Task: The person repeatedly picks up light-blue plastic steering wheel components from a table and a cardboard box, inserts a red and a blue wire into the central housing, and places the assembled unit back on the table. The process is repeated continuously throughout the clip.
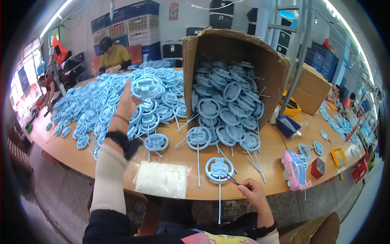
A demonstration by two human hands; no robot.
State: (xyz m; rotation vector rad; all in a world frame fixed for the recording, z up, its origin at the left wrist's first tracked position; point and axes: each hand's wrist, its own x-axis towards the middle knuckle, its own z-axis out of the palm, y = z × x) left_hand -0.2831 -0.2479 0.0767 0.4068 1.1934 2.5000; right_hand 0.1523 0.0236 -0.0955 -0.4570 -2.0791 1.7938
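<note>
My left hand (128, 101) reaches out to the pile and is closed on the edge of a light-blue toy steering wheel (147, 87), raised over the other wheels. Close to the table's front edge lies another light-blue steering wheel (219, 166), its thin stem hanging past the edge. In my right hand (255, 192) is a thin dark tool with red and blue on it (232, 179), pinched between the fingers. Its tip meets the lower rim of that wheel. Too little of the tool shows to tell its exact kind.
A big pile of blue wheels (89, 105) covers the left of the table. A tipped cardboard box (188, 77) spills more wheels. A whitish sheet (161, 180), a pink toy car (294, 170) and a dark blue bin (289, 126) stand nearby. A person (115, 57) works across the table.
</note>
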